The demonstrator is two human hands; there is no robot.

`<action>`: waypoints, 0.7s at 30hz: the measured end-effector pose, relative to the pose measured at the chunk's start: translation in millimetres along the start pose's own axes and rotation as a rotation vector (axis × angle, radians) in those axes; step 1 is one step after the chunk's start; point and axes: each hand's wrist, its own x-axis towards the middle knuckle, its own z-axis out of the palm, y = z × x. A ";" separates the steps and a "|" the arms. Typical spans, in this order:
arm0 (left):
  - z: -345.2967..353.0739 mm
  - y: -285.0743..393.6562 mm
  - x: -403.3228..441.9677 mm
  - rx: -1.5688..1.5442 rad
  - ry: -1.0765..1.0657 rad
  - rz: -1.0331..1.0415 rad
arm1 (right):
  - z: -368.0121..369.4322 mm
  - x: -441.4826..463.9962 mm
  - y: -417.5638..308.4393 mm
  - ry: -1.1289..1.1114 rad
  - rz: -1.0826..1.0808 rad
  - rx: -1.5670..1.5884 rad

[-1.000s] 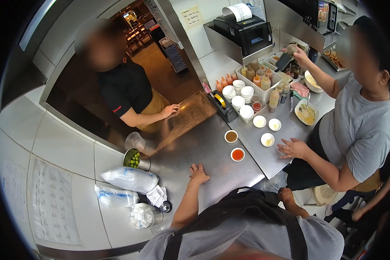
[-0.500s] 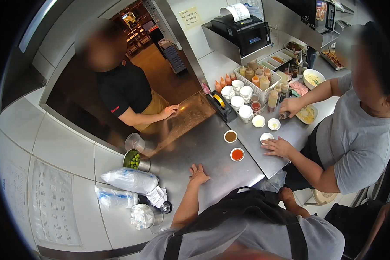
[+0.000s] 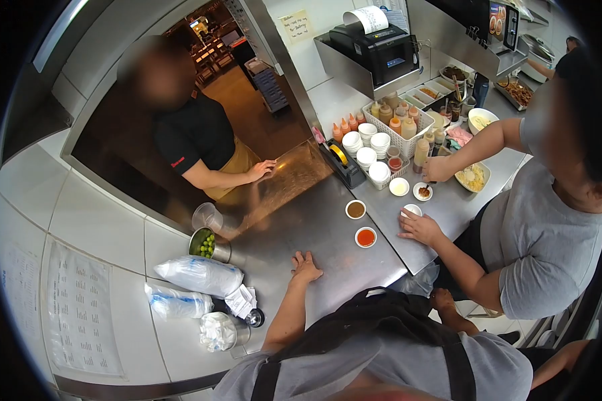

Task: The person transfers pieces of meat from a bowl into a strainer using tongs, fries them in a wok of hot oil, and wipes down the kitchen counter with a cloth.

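My left hand (image 3: 306, 266) lies flat on the steel counter (image 3: 281, 234), fingers spread, holding nothing. To its right stand a small cup of brown sauce (image 3: 356, 209) and a cup of orange-red sauce (image 3: 366, 237), both apart from the hand. My right hand (image 3: 441, 300) hangs low beside the dark apron, next to the counter's edge; its fingers are too small and shaded to make out. A clear plastic bag (image 3: 419, 279) is near it.
A co-worker in grey (image 3: 548, 220) touches a white cup (image 3: 412, 210) at the right counter, beside a cup with dark topping (image 3: 423, 192). Another person (image 3: 197, 144) stands behind the pass. Bagged items (image 3: 201, 276) and a pot of green fruit (image 3: 207, 245) stand left.
My hands have stayed in place. The co-worker's far hand came down from the back with a dark container to the cups, then moved slightly left; one cup now shows dark topping.
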 end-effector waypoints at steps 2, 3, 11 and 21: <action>0.0 -0.5 -0.6 -0.002 0.004 0.003 | 3.5 0.3 1.2 0.082 -0.039 -0.027; 0.1 -0.6 -0.7 -0.002 0.007 0.007 | 2.8 0.4 1.0 0.082 -0.039 -0.028; 3.8 -2.7 3.7 0.016 0.028 -0.006 | -1.1 4.9 -0.4 -0.019 -0.017 -0.109; 4.2 -2.3 3.0 0.014 0.045 0.002 | 24.3 20.4 18.1 0.009 -0.018 -0.173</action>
